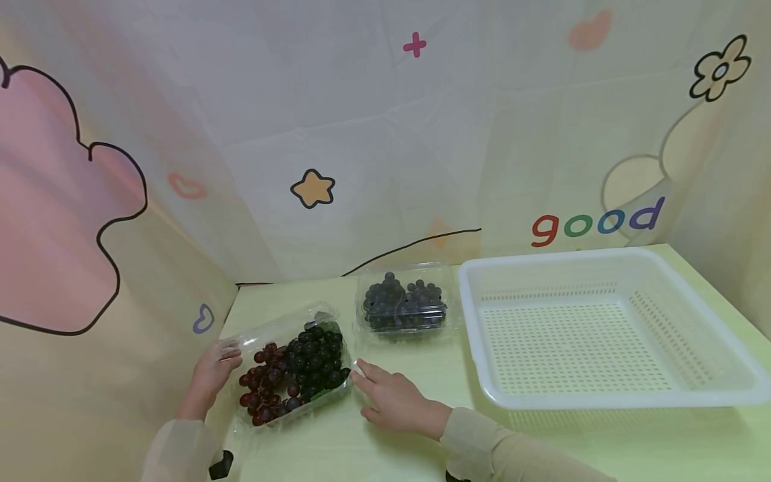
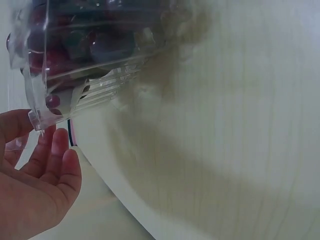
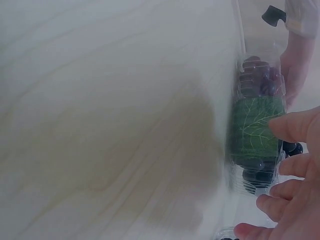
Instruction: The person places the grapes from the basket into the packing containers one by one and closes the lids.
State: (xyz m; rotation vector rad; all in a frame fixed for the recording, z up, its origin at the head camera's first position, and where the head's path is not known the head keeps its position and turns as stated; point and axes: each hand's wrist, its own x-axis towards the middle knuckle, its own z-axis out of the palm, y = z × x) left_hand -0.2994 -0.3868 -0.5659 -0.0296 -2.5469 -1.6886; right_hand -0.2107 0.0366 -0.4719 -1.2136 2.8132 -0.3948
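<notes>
A clear plastic clamshell box (image 1: 251, 340) sits tilted at the table's left side, holding red grapes (image 1: 265, 388) and black grapes (image 1: 313, 355). A green leaf (image 3: 257, 127) shows through its wall in the right wrist view. My left hand (image 1: 212, 375) pinches the box's left edge between thumb and index finger; in the left wrist view, that hand's (image 2: 37, 175) other fingers are loosely bent below the corner. At the box's right end is my right hand (image 1: 400, 402), its fingertips right at the rim. In its wrist view, the right hand (image 3: 295, 185) has its fingers spread and relaxed.
Behind stands a second clear box (image 1: 450, 314) of dark grapes (image 1: 403, 304). A large white plastic basket (image 1: 482, 361) with a grid bottom takes up the table's right side, close to that second box. A printed cloth (image 1: 385, 134) hangs behind the table (image 1: 421, 462).
</notes>
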